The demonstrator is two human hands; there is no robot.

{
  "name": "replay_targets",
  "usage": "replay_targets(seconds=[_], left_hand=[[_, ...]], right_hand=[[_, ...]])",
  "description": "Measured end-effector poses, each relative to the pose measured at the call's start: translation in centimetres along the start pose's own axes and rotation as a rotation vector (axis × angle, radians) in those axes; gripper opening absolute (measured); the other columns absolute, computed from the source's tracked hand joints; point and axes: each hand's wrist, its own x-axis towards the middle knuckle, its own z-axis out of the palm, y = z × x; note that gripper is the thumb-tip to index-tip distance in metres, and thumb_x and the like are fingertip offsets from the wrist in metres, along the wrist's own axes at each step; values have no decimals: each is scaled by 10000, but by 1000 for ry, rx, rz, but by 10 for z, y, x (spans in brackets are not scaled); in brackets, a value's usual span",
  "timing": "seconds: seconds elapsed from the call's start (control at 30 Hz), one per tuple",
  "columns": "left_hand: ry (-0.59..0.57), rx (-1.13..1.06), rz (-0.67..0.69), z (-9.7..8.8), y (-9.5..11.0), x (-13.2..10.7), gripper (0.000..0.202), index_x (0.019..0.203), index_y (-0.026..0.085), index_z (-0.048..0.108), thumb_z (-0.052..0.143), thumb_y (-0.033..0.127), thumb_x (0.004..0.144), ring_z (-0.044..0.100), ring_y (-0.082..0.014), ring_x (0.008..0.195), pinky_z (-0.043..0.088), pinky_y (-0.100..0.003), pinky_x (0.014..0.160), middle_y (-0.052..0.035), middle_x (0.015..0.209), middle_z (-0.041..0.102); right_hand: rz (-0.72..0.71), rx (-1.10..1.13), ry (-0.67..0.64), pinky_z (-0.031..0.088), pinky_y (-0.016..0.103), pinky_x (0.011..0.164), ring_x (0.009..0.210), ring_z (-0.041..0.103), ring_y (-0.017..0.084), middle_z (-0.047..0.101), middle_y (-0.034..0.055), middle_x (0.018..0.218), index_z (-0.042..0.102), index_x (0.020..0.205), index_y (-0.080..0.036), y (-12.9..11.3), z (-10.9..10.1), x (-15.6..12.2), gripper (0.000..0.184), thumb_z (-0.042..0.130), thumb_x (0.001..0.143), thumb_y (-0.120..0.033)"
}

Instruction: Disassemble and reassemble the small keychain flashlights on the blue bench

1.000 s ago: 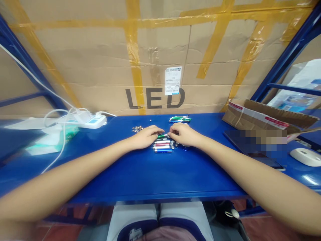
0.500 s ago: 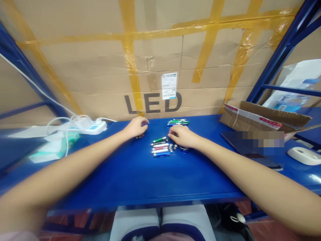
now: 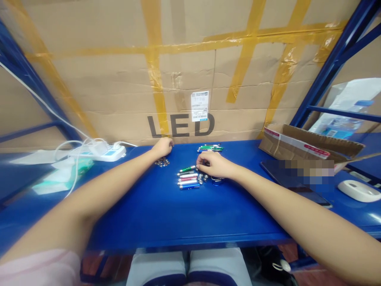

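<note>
Small pen-shaped metal tubes in green, red, silver and blue lay side by side in a short row at the middle of the blue counter. The right hand rested at the row's right end, its grip pinched on the tip of the farthest one, a green tube. The left hand sat farther back and to the left, fingers curled, just beyond a little heap of silver button cells; whether its grip held anything could not be told. A second bundle of green tubes lay beyond the right hand, near the taped cardboard box marked LED.
</note>
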Motion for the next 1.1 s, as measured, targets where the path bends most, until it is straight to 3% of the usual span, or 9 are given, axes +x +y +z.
replay_targets(seconds=[0.07,0.17,0.27,0.4,0.53,0.6,0.73,0.93,1.1], left_hand=[[-8,-7,-10,-2,-1,-3,267,921,148,739,543,87,751,687,-224,885,529,-323,902,-88,908,752],[-32,-25,-11,-7,-3,-13,276,913,162,745,548,97,733,695,-210,844,541,-305,873,-66,885,760],[-69,-50,-6,-14,-4,-28,278,909,160,748,553,104,718,700,-205,781,554,-302,803,-63,846,760],[-115,-86,32,-23,8,-48,236,888,168,743,558,144,742,702,-197,744,560,-292,732,-53,808,753],[-90,-86,123,-27,42,-73,203,915,198,737,565,247,819,681,-227,938,533,-357,884,-62,994,739],[-68,-52,233,-25,63,-87,240,963,208,730,525,304,881,655,-255,1005,515,-411,917,-74,1058,718],[-61,-142,302,-20,91,-111,339,1069,195,703,430,372,972,639,-252,1032,498,-431,954,-89,1098,705],[-33,-244,298,-12,92,-119,325,1139,191,691,464,341,962,629,-243,1077,489,-418,993,-93,1148,684],[-39,-264,282,-8,89,-117,370,1168,198,679,522,438,935,609,-261,1106,472,-446,1015,-95,1164,678]], right_hand=[[34,-43,28,417,319,800,894,609,200,701,54,911,667,836,-184,4,-2,1,84,588,862,-195],[212,-152,88,406,369,889,1041,591,239,695,58,1021,666,901,-208,15,-5,2,115,562,862,-181],[387,-214,121,415,420,904,1128,562,293,661,96,1140,659,1009,-211,29,-7,4,188,553,857,-184],[491,-235,157,424,458,915,1169,543,331,625,144,1193,641,1074,-187,43,-4,7,232,550,861,-202],[535,-237,146,430,449,916,1153,552,320,630,133,1184,653,1042,-202,49,0,9,203,582,854,-235],[546,-238,134,434,441,913,1147,557,312,636,124,1176,659,1019,-209,50,1,9,181,592,856,-249],[563,-244,124,446,420,909,1143,569,288,647,105,1181,651,1034,-217,51,0,8,178,590,870,-249],[597,-242,114,471,386,872,1111,595,269,666,105,1180,622,1106,-205,53,-2,7,233,595,875,-227],[617,-237,106,478,379,869,1098,596,263,668,97,1160,616,1139,-210,55,-3,8,268,603,873,-237]])
